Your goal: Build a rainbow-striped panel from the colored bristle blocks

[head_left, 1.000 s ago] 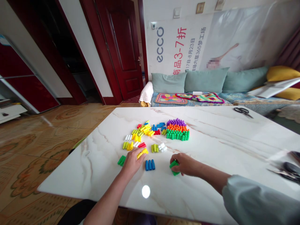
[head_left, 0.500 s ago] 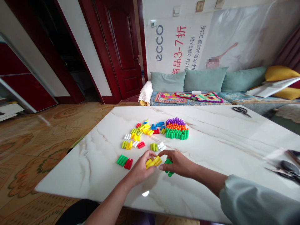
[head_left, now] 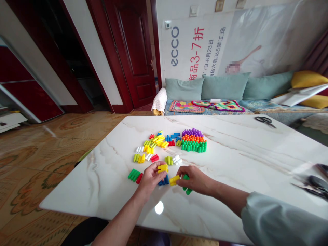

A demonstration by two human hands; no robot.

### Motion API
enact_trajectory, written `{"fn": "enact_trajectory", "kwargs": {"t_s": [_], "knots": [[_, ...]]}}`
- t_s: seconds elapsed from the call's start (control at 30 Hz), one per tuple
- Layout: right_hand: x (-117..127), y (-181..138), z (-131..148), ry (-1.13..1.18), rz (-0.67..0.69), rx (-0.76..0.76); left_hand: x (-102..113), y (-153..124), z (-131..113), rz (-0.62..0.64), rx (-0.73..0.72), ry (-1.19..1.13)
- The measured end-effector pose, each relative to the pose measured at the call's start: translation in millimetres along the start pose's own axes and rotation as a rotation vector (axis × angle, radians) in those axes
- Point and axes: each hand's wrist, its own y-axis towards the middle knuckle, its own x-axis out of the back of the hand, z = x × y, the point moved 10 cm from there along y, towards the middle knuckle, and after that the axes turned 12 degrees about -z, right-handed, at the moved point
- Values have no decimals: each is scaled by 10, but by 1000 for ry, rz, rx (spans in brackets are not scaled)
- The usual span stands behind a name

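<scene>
My left hand (head_left: 151, 177) pinches a small yellow plastic piece (head_left: 162, 168) made of short joined tubes. Below it a blue tube piece (head_left: 164, 180) shows, partly hidden by the fingers; I cannot tell whether it is held. To the right, my right hand (head_left: 192, 179) grips another yellow piece (head_left: 174, 180) between thumb and fingertips, a small gap from the left one. Green tube pieces (head_left: 188, 189) show under the right hand, partly covered. Left of my left hand lie a green piece (head_left: 133, 175) and a red piece (head_left: 139, 178).
Beyond the hands, yellow pieces (head_left: 159, 140), white pieces (head_left: 177, 159) and red, blue and lime ones lie loosely on the marble-patterned table (head_left: 230, 171). A block of purple, orange and green pieces (head_left: 194, 147) stands behind. Scissors (head_left: 265, 120) and a black-handled tool (head_left: 316, 184) lie right.
The yellow pieces, together between both hands before, are now apart, one in each hand. My left hand has tilted up slightly, and the blue piece beneath it has come into view.
</scene>
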Motion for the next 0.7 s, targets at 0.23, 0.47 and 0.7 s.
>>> {"fn": "enact_trajectory", "kwargs": {"t_s": [0.23, 0.47, 0.7], "knots": [[17, 4, -116, 128, -11, -152, -81, -39, -23, 56, -17, 33], [-14, -39, -94, 392, -16, -292, -343, -161, 63, 259, 5, 41], [-115, -39, -171, 292, 18, -237, -326, -187, 2, 217, -63, 142]]}}
